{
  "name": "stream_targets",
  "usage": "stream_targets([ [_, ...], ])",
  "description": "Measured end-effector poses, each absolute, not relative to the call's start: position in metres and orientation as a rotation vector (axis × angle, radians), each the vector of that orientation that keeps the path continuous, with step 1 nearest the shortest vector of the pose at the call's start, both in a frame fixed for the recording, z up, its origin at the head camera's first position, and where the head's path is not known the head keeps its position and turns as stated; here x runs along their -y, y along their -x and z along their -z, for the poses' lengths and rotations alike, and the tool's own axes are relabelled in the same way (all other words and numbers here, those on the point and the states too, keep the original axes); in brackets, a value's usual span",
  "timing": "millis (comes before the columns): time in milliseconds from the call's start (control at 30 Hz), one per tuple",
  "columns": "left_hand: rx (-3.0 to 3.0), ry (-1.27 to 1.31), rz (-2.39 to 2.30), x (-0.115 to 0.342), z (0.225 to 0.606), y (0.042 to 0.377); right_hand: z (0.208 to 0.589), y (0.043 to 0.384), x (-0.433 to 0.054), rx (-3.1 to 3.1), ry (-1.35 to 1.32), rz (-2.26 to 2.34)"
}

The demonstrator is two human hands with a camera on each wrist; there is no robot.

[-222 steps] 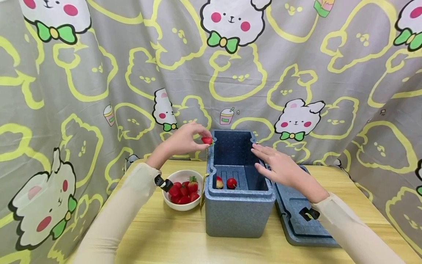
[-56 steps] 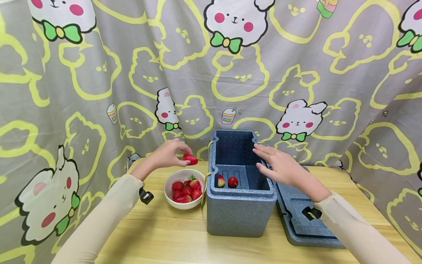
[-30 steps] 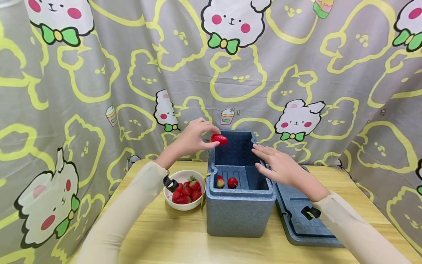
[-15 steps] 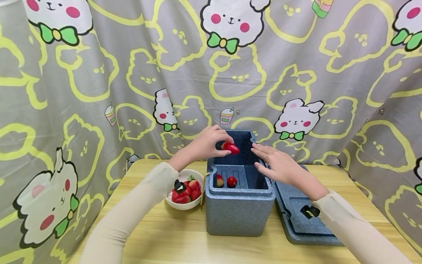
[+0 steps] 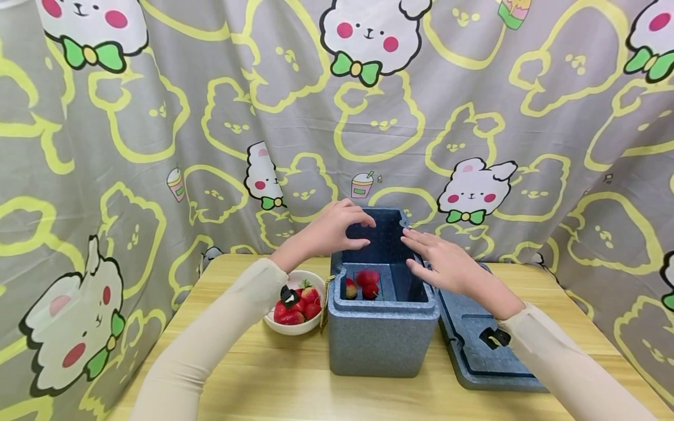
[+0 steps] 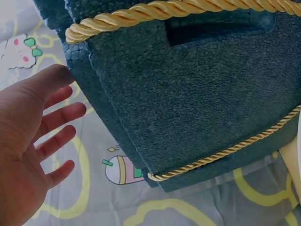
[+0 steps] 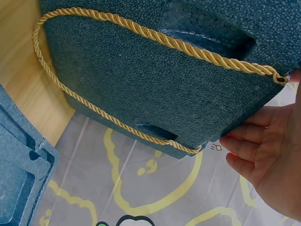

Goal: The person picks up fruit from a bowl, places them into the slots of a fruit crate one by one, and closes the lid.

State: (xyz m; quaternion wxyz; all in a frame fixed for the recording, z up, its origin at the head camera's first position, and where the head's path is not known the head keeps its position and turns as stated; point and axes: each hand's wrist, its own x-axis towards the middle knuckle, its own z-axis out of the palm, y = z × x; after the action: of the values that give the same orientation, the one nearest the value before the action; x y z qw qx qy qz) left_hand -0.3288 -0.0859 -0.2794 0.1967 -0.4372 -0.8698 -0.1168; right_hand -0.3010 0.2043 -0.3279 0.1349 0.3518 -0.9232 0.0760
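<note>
My left hand (image 5: 339, 228) hovers over the left rim of a grey-blue foam box (image 5: 383, 345), thumb and fingers spread apart with nothing between them. Below it a blurred strawberry (image 5: 367, 277) is in mid-fall inside the box. Two more red fruits lie on the box floor: one red and pale (image 5: 351, 289) by the left wall, one round and red (image 5: 371, 291). My right hand (image 5: 444, 263) rests with straight fingers on the box's right rim; the right wrist view shows those fingers (image 7: 247, 141) against the wall. Left of the box, a white bowl (image 5: 295, 329) holds several strawberries (image 5: 310, 295).
The foam lid (image 5: 497, 351) lies on the wooden table (image 5: 253, 374) to the right of the box. Gold rope handles (image 6: 225, 153) hang along the box's sides. A patterned curtain (image 5: 295, 134) closes off the back and both sides.
My left hand has carried a strawberry from above the bowl to over the box and let it go. Its fingers have parted. My right hand has stayed at the right rim.
</note>
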Motion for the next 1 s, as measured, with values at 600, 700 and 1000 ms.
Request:
stream_targets([
  [600,2.389,1.176,0.392,0.108,0.285,0.331,0.330,0.301,-0.203,2.658,-1.042,-0.228],
  [700,2.378,1.161,0.412,0.116,0.289,0.330,0.330,0.302,-0.204,2.653,-1.044,-0.224],
  [1000,2.411,1.070,0.473,0.149,0.308,0.331,0.331,0.303,-0.204,2.647,-1.052,-0.232],
])
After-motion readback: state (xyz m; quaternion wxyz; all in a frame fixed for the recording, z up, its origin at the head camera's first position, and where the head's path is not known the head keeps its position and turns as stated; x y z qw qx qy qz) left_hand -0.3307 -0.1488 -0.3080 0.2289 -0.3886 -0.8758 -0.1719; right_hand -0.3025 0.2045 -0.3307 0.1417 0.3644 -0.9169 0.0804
